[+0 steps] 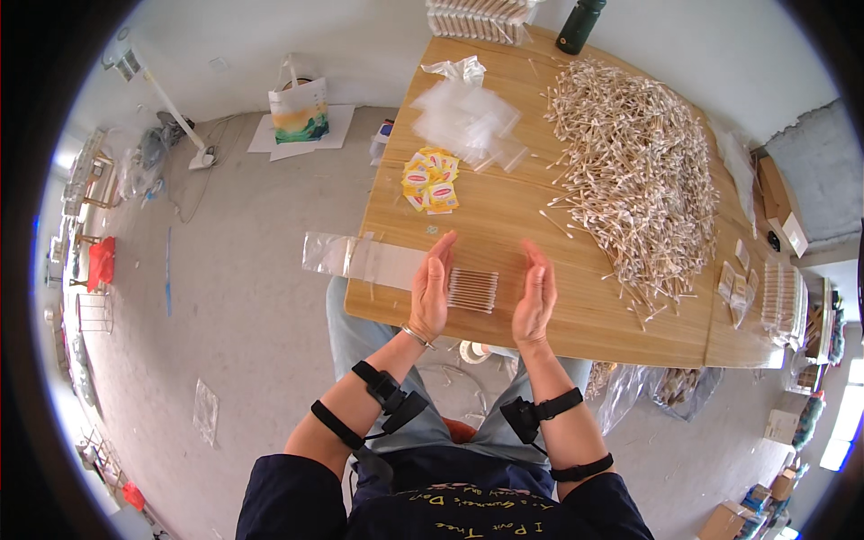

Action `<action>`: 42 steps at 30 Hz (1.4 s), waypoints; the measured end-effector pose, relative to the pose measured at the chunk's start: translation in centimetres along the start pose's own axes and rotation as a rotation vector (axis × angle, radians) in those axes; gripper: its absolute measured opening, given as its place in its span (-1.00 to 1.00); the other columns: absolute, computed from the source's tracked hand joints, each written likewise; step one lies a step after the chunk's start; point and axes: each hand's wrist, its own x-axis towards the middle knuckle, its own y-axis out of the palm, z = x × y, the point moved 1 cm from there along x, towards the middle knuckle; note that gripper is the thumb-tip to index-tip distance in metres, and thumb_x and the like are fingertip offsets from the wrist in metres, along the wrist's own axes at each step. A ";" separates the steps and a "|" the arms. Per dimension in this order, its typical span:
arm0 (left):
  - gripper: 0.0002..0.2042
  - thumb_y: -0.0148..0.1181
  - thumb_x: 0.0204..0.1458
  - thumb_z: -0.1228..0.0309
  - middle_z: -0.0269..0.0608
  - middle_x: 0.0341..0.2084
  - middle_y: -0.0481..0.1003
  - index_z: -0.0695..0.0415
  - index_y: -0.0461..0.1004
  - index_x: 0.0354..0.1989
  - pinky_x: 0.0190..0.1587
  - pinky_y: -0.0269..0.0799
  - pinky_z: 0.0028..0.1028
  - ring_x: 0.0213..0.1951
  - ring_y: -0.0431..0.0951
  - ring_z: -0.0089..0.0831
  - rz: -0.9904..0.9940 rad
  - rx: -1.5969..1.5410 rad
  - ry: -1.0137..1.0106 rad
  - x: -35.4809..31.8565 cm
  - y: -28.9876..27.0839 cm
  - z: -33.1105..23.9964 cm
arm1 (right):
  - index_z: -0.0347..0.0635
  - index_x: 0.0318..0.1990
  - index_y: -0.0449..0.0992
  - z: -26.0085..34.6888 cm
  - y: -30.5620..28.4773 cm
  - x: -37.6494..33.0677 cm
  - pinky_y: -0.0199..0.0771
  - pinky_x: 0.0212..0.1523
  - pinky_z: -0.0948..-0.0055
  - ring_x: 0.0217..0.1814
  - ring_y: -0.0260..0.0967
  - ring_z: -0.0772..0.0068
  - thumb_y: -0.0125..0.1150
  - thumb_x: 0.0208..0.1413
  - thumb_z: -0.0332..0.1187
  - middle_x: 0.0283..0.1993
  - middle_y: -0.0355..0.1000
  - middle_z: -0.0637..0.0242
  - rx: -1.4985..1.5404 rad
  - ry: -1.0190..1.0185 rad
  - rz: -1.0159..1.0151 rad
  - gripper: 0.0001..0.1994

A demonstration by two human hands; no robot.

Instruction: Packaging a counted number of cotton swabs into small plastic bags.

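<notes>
A neat row of cotton swabs (472, 291) lies side by side on the wooden table (504, 337) near its front edge. My left hand (430, 292) stands on edge at the left end of the row, fingers stretched out, close against the swab tips. Across a gap from the right end, my right hand (535, 297) is also upright with straight fingers and holds nothing. Left of my left hand lies a flat clear plastic bag (326, 254), with a pale strip (396, 264) reaching toward my wrist. A large loose heap of cotton swabs (630, 171) covers the table's right side.
Yellow and white printed cards (432, 180) lie beyond my left hand, below a pile of clear plastic bags (468, 121). Stacked packs of swabs stand at the far edge (479, 18) and right edge (783, 301). A dark green bottle (581, 25) stands at the back.
</notes>
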 end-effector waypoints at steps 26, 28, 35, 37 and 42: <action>-0.50 0.07 0.19 0.42 -0.05 0.30 0.14 0.29 0.12 0.27 0.40 -0.10 -0.30 0.39 -0.01 -0.25 0.031 0.202 0.059 -1.0 -2.1 -1.8 | -0.12 -0.43 0.57 3.4 -0.6 -0.8 0.27 0.02 0.21 -0.01 0.22 0.15 0.31 -0.16 -0.46 -0.19 0.37 0.32 -0.824 -0.314 0.352 -0.92; -0.37 0.22 -0.07 0.62 0.01 0.28 0.14 0.24 0.16 0.24 0.37 0.01 -0.27 0.39 -0.02 -0.11 0.212 0.962 0.227 -1.7 -1.9 -3.5 | -0.12 -0.43 0.58 3.3 -0.3 -0.6 0.26 0.02 0.20 -0.01 0.21 0.16 0.30 -0.16 -0.46 -0.20 0.36 0.32 -0.894 -0.307 0.400 -0.92; -0.22 0.36 -0.24 0.60 -0.02 0.29 0.09 0.15 0.14 0.26 0.34 0.09 -0.23 0.37 0.00 -0.05 0.220 1.073 0.175 -2.9 -1.3 -3.0 | -0.23 -0.47 0.55 3.9 0.4 -0.1 0.26 0.00 0.23 -0.02 0.22 0.18 0.13 -0.12 -0.45 -0.20 0.35 0.26 -0.985 -0.381 0.489 -0.91; -0.19 0.37 -0.25 0.58 -0.02 0.29 0.09 0.16 0.12 0.27 0.35 0.09 -0.25 0.38 -0.01 -0.06 0.185 1.060 0.159 -2.7 -1.3 -2.9 | -0.24 -0.47 0.55 3.7 0.4 0.0 0.27 0.00 0.23 -0.02 0.22 0.18 0.13 -0.12 -0.46 -0.21 0.35 0.26 -1.003 -0.410 0.498 -0.91; -0.19 0.38 -0.25 0.57 -0.01 0.29 0.08 0.17 0.12 0.27 0.35 0.10 -0.27 0.38 -0.01 -0.07 0.198 1.062 0.153 -2.7 -1.3 -2.9 | -0.23 -0.46 0.54 3.5 0.2 -0.4 0.29 -0.01 0.25 -0.02 0.23 0.20 0.11 -0.11 -0.46 -0.22 0.34 0.27 -1.015 -0.407 0.486 -0.91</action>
